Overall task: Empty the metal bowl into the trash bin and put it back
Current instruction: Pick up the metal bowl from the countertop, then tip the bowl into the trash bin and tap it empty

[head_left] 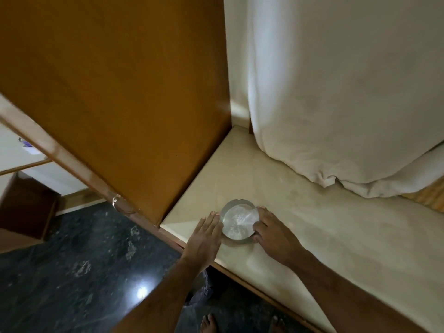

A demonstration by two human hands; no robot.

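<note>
A small round metal bowl (239,221) with notches in its rim stands on a cream marble ledge (312,227), near the ledge's front left corner. Pale specks lie in its bottom. My left hand (204,236) rests flat against the bowl's left side, fingers extended. My right hand (271,231) cups the bowl's right side, fingers curved around the rim. Both hands touch the bowl, which sits on the ledge. A dark brown box-shaped bin (26,207) stands on the floor at the far left.
A tall brown wooden cabinet (120,92) rises just left of the ledge. A white curtain (336,92) hangs down onto the ledge behind the bowl. Dark speckled floor (72,272) lies below, with bare feet (209,323) at the bottom.
</note>
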